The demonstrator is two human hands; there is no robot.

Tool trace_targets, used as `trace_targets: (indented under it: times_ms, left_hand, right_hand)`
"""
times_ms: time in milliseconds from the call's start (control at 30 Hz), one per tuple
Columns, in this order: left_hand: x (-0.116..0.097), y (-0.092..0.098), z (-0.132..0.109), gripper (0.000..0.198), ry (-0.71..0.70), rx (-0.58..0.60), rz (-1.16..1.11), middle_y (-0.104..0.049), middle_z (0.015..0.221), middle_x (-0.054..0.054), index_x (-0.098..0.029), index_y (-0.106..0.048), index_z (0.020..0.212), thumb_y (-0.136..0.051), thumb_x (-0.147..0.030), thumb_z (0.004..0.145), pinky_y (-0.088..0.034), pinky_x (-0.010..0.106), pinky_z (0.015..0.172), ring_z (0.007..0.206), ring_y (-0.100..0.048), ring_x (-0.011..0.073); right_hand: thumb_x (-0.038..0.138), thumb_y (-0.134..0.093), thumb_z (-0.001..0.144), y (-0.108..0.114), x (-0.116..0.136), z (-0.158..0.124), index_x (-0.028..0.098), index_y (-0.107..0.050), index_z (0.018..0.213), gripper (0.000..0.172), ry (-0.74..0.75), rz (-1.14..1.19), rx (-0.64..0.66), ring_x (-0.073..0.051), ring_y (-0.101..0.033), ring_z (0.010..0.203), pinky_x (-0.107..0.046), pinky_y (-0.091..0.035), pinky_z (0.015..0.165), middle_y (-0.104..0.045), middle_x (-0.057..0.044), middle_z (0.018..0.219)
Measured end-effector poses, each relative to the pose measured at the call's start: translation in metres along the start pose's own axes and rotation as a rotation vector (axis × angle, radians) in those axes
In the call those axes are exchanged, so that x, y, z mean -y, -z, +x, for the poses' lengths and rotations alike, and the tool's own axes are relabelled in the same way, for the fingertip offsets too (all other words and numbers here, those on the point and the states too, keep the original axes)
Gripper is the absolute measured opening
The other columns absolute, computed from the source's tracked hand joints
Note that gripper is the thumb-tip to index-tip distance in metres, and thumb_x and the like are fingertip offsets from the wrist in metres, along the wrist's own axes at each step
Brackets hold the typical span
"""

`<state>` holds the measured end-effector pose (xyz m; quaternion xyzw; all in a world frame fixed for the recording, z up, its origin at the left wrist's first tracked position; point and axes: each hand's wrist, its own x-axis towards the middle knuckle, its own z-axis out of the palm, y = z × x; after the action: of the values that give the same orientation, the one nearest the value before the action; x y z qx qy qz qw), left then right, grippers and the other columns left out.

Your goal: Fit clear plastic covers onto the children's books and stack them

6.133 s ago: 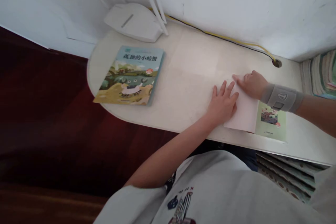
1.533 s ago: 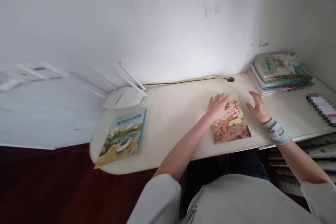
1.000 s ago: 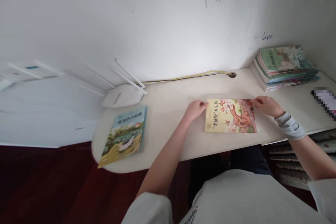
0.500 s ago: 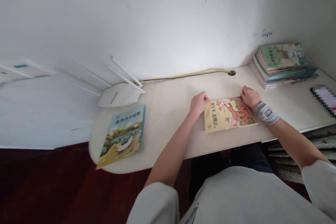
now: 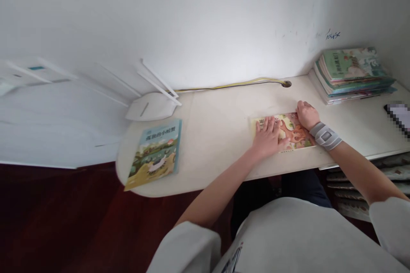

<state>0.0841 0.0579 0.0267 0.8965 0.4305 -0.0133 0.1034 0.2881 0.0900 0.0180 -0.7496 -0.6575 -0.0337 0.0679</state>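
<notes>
A yellow and pink book [image 5: 293, 131] with an orange animal on its cover lies on the white desk [image 5: 218, 136] in front of me. My left hand [image 5: 267, 137] rests flat on the left half of the cover, fingers spread. At the book's upper right corner is my right hand [image 5: 307, 115], its fingers curled closed around the edge. A grey band circles the right wrist. Off to the left lies a blue and green book [image 5: 155, 153] with a crab-like picture.
Behind the blue book stands a white router [image 5: 152, 107] with raised antennas. Cables run along the wall to a desk hole [image 5: 286, 84]. A stack of books [image 5: 352, 74] is at the back right, with a phone [image 5: 399, 115] at the right edge.
My left hand has let go of the book's upper left corner, opened and moved right onto the cover. The right hand stays at its corner. The view has shifted slightly.
</notes>
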Motion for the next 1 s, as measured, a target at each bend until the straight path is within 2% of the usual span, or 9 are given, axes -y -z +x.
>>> trace_targets:
  times_ms: [67,133,233,333,400,567,733,867,1000]
  left_hand:
    - [0.001,-0.007,0.001,0.078,0.007,-0.04,0.004,-0.012,0.155,0.013,-0.017,-0.019,0.147,-0.024,-0.065,0.086,-0.007,0.058,0.112,0.143,-0.007,0.0312]
    - [0.003,-0.011,0.001,0.077,0.007,-0.078,0.006,-0.014,0.155,0.012,-0.017,-0.02,0.147,-0.025,-0.064,0.087,-0.007,0.057,0.112,0.143,-0.008,0.031]
    - [0.005,-0.013,0.001,0.074,-0.022,-0.083,0.011,-0.016,0.155,0.013,-0.017,-0.019,0.147,-0.031,-0.06,0.087,-0.006,0.059,0.112,0.142,-0.008,0.0335]
    - [0.008,-0.016,0.001,0.07,-0.042,-0.063,0.035,-0.015,0.155,0.013,-0.018,-0.018,0.148,-0.039,-0.047,0.088,-0.003,0.058,0.112,0.142,-0.006,0.0337]
    - [0.01,-0.018,0.002,0.067,-0.043,-0.049,0.04,-0.013,0.155,0.012,-0.018,-0.019,0.148,-0.04,-0.042,0.088,-0.001,0.056,0.113,0.142,-0.005,0.0329]
    - [0.01,-0.014,0.004,0.07,-0.055,-0.026,0.008,-0.018,0.155,0.011,-0.018,-0.017,0.148,-0.036,-0.05,0.088,-0.004,0.056,0.113,0.142,-0.007,0.0326]
    - [0.031,-0.01,0.0,0.066,0.162,-0.097,-0.015,-0.018,0.154,0.012,-0.008,-0.022,0.146,-0.021,-0.047,0.092,-0.011,0.043,0.115,0.142,-0.012,0.0281]
    - [0.052,-0.009,-0.008,0.067,0.277,-0.079,-0.033,-0.017,0.154,0.013,-0.008,-0.02,0.146,-0.017,-0.049,0.092,-0.013,0.047,0.115,0.142,-0.014,0.0278]
    - [0.055,-0.008,-0.01,0.068,0.319,-0.092,-0.045,-0.02,0.153,0.015,-0.009,-0.02,0.146,-0.017,-0.049,0.092,-0.011,0.049,0.114,0.142,-0.015,0.0261]
  right_hand:
    - [0.021,-0.036,0.09,0.005,0.003,-0.003,0.01,-0.054,0.106,0.027,0.011,-0.004,-0.014,-0.027,-0.058,0.093,-0.034,-0.044,0.073,-0.062,-0.019,0.1]
    - [0.023,-0.037,0.09,0.012,0.015,-0.012,0.009,-0.054,0.113,0.032,0.066,-0.007,-0.101,-0.031,-0.054,0.103,-0.04,-0.043,0.081,-0.058,-0.022,0.113]
    - [0.028,-0.033,0.093,0.017,0.047,-0.038,0.008,-0.045,0.13,0.044,0.301,0.058,-0.236,-0.031,-0.039,0.127,-0.046,-0.031,0.102,-0.043,-0.021,0.138]
    - [0.047,-0.031,0.093,0.011,0.075,-0.063,0.005,-0.039,0.137,0.061,0.622,0.18,-0.099,-0.027,-0.03,0.135,-0.044,-0.023,0.111,-0.04,-0.019,0.143]
    - [0.057,-0.029,0.091,0.005,0.08,-0.07,0.005,-0.035,0.14,0.072,0.699,0.224,-0.017,-0.026,-0.025,0.138,-0.046,-0.019,0.112,-0.037,-0.018,0.145]
    - [0.067,-0.025,0.087,-0.004,0.05,-0.053,0.005,-0.025,0.145,0.085,0.668,0.186,0.072,-0.028,-0.022,0.139,-0.046,-0.021,0.112,-0.029,-0.02,0.149]
    - [0.059,-0.025,0.091,-0.006,0.017,-0.038,0.005,-0.035,0.141,0.074,0.511,0.082,0.082,-0.03,-0.024,0.139,-0.046,-0.021,0.111,-0.031,-0.018,0.148]
    - [0.054,-0.026,0.092,-0.011,-0.003,-0.036,0.001,-0.037,0.139,0.071,0.402,0.062,0.067,-0.029,-0.026,0.137,-0.042,-0.023,0.11,-0.035,-0.019,0.146]
    - [0.046,-0.026,0.093,-0.017,-0.015,-0.039,-0.001,-0.038,0.137,0.066,0.288,0.046,-0.012,-0.027,-0.035,0.133,-0.041,-0.028,0.108,-0.039,-0.021,0.143]
